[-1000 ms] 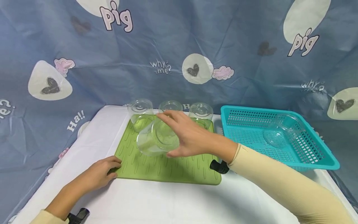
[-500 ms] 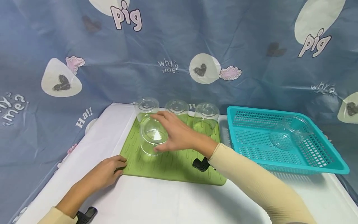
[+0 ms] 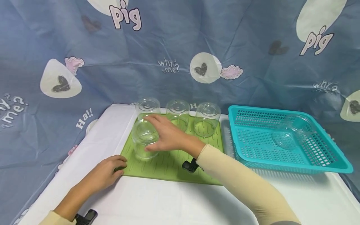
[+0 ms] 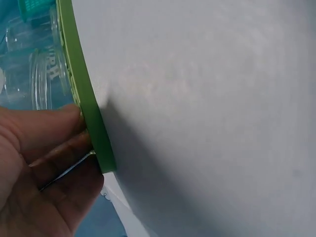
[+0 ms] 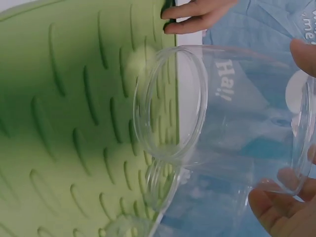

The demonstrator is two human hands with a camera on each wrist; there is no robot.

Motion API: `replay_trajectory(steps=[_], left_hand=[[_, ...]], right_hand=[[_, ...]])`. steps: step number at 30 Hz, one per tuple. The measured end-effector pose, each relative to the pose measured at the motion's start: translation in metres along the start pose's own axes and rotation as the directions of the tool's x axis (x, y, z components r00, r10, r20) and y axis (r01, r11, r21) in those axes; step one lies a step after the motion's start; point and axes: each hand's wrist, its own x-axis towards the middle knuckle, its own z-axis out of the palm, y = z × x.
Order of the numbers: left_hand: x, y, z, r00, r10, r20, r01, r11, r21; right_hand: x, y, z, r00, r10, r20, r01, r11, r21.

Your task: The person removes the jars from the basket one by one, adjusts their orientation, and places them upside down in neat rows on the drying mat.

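My right hand [image 3: 166, 134] grips an upside-down clear plastic jar [image 3: 144, 150] near its base, thumb on one side and fingers on the other. In the right wrist view, the jar's ringed mouth [image 5: 170, 101] faces the green ridged mat [image 5: 79, 128]; whether it touches the mat I cannot tell. Behind it, a row of similar upturned jars stands along the mat's far edge: left [image 3: 147, 107], middle [image 3: 177, 114] and right [image 3: 207, 120]. My left hand [image 3: 104, 175] rests its fingertips on the mat's left edge, near the front corner.
To the mat's right stands a turquoise mesh basket [image 3: 287, 165] with clear jars [image 3: 284, 137] lying in it; their number is hard to tell. A white cloth [image 3: 157, 203] covers the table. Blue printed fabric [image 3: 180, 40] hangs behind.
My right hand has carried the jar left and tilted it from sideways to nearly upright, mouth down, at the mat's left. My left hand stays on the mat's edge.
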Motion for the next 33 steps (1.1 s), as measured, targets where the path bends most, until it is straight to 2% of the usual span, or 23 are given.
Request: replay_trajectory(steps=[6, 14, 20, 26, 33], left_hand=[[0.004, -0.003, -0.002, 0.999, 0.022, -0.033, -0.022, 1.000, -0.019], [0.005, -0.001, -0.002, 0.999, 0.044, -0.002, -0.044, 0.999, -0.011], [0.002, -0.001, -0.002, 0.999, 0.033, 0.010, -0.033, 0.999, 0.007], [0.006, 0.000, -0.001, 0.999, 0.020, 0.025, -0.020, 1.000, -0.017], [0.004, -0.003, 0.000, 0.999, 0.014, 0.034, -0.013, 1.000, -0.007]], right_hand=[[0.013, -0.003, 0.006, 1.000, -0.017, 0.007, 0.017, 1.000, -0.019], [0.024, -0.004, 0.018, 0.999, 0.016, 0.033, -0.015, 1.000, -0.013], [0.029, -0.002, 0.033, 0.998, 0.067, 0.010, -0.067, 0.995, 0.072], [0.029, 0.005, 0.046, 0.990, 0.139, -0.036, -0.129, 0.970, 0.204], [0.028, 0.007, 0.060, 0.980, 0.165, -0.107, -0.126, 0.944, 0.304]])
